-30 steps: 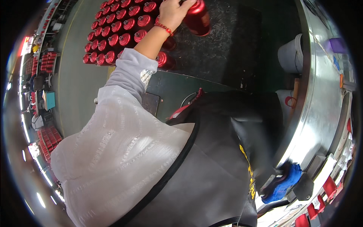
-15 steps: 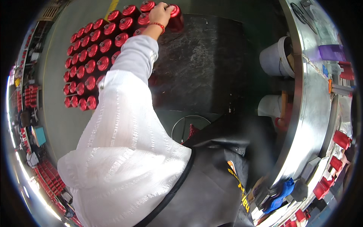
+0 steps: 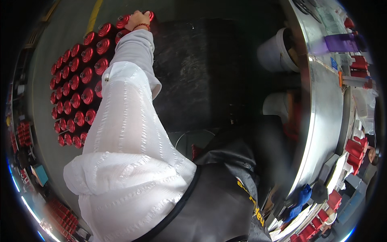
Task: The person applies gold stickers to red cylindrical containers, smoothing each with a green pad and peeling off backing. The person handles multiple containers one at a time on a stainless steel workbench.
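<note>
My left arm, in a white sleeve, reaches up to the far edge of the view. My left hand point(image 3: 138, 21), with a red beaded bracelet at the wrist, is closed against a glossy red metal cylinder point(image 3: 150, 16) on its right side; the fingertips are mostly hidden. To the left and nearer stand several rows of similar red cylinders point(image 3: 87, 75), upright and close together, each with a small fitting on top. My sleeve covers part of these rows. A dark, scuffed board point(image 3: 185, 76) lies right of the arm. My right hand is out of view.
A metal-edged workbench point(image 3: 322, 117) curves along the right, with red parts point(image 3: 356, 148) and a purple container point(image 3: 342, 42) on it. A white bucket point(image 3: 274, 52) stands by its near side. Yellow floor line point(image 3: 94, 16) runs past the rows. My black apron point(image 3: 213, 197) fills the lower middle.
The view has turned, so the rows and bench sit further left. My left hand and the red cylinder have moved slightly farther away beside the far row.
</note>
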